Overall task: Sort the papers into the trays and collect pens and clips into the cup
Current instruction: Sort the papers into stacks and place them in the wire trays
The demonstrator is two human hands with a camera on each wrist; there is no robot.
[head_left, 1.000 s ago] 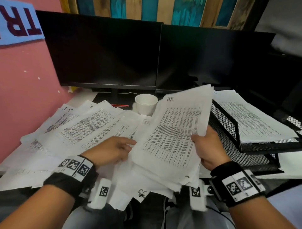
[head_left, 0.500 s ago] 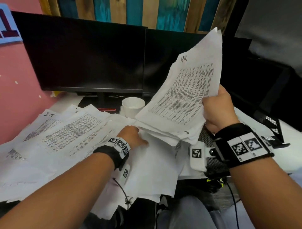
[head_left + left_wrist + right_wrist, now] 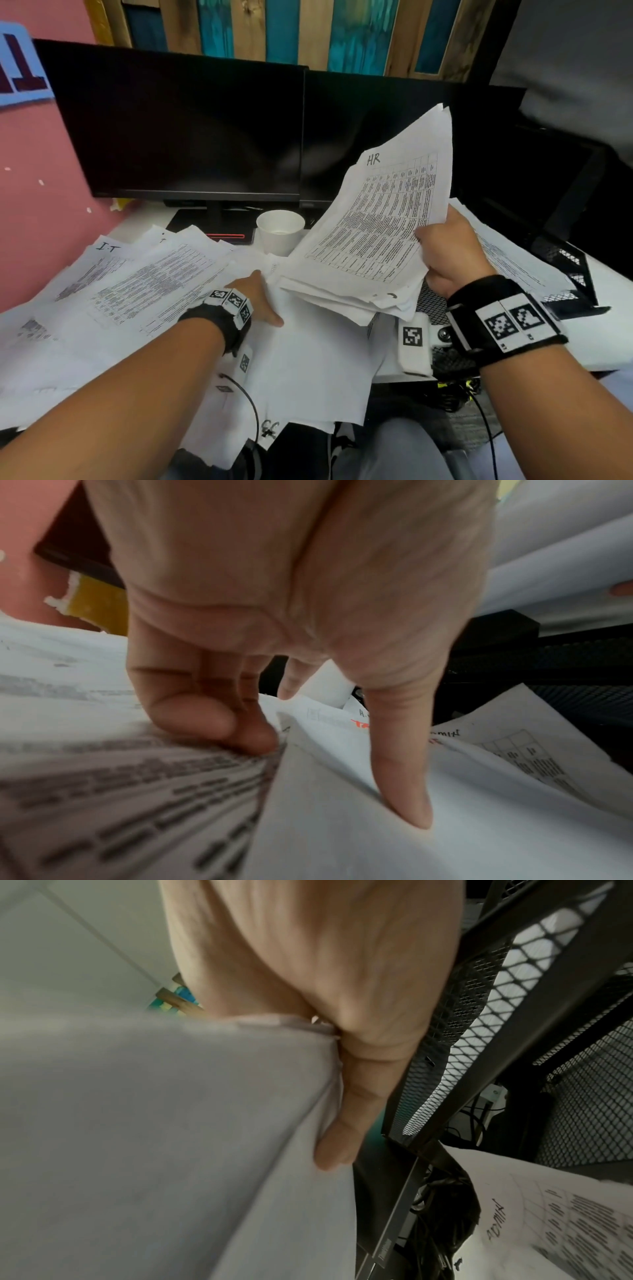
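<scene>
My right hand [image 3: 442,250] grips a thick stack of printed papers [image 3: 376,240] marked "HR" and holds it tilted above the desk. In the right wrist view the thumb [image 3: 342,1123] lies along the stack's edge [image 3: 171,1123]. My left hand [image 3: 255,298] rests on the loose papers [image 3: 137,291] below. Its curled fingers [image 3: 205,723] sit at the edge of a blank sheet [image 3: 377,845] and its thumb presses on top. A white paper cup [image 3: 279,231] stands behind the papers. The black mesh tray [image 3: 565,257] on the right holds papers [image 3: 513,260].
Two dark monitors [image 3: 188,130] stand at the back of the desk. A sheet marked "IT" [image 3: 106,246] lies at the far left of the spread. A pink wall [image 3: 41,222] closes the left side. Under the tray rack [image 3: 462,1042] lies a sheet marked "ADMIN" [image 3: 548,1218].
My right hand has lifted the HR stack up off the pile and tilted it. My left hand has reached forward onto the sheets beneath it.
</scene>
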